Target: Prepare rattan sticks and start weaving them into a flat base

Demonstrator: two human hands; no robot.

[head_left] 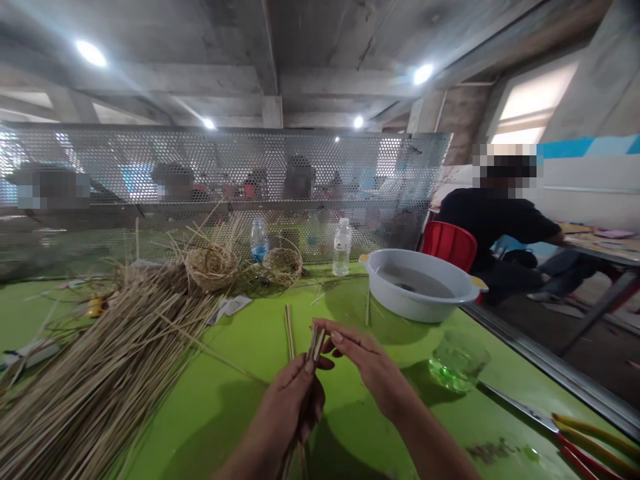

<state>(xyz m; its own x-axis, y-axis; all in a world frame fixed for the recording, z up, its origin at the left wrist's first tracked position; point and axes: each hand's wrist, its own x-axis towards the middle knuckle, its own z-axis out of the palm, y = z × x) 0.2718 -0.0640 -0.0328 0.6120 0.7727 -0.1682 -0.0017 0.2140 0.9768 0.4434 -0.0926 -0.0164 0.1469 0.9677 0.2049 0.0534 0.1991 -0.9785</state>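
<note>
My left hand [295, 400] is closed round a small bundle of thin cane strips [315, 343], holding it upright over the green table [225, 393]. My right hand [363, 363] reaches in from the right and pinches the top ends of the same strips with its fingertips. A few more loose strips [289, 330] lie flat on the table just beyond the hands.
A big heap of cane strips [95, 373] covers the left of the table. Two half-woven baskets [213, 267] and two water bottles [342, 247] stand at the back by a perforated screen. A grey basin of water [420, 283], a glass [457, 360] and shears [560, 427] lie right. A person sits beyond.
</note>
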